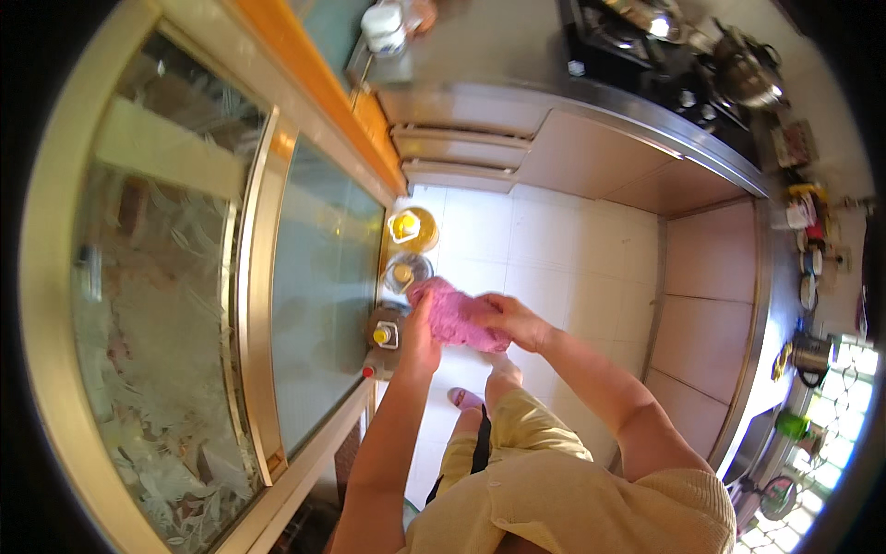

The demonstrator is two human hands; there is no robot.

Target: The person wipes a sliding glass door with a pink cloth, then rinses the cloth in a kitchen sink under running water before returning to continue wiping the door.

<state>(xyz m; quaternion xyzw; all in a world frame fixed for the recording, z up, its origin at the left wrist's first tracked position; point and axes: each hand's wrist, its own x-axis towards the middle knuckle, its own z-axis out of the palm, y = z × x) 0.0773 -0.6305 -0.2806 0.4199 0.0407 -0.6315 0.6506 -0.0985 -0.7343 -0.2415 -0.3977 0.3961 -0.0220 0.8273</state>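
Note:
Between my two hands is a pink cloth (453,315), bunched and held in front of my body above the tiled floor. My left hand (421,336) grips its left end, with the thumb along the near side. At the right end, my right hand (516,320) has its fingers bent over the cloth. Below and left of the cloth, a clear plastic jug (407,271) stands on the floor, partly covered by it in this view. A large bottle of yellow oil (415,230) is just beyond that jug.
A glass sliding door (325,277) in a metal frame runs along my left. Brown jugs with a yellow cap (382,336) and a red cap (369,372) stand beside it. Ahead, a steel counter (484,48) carries a gas stove (623,55) and a pot (744,66). Cabinets (706,298) line the right.

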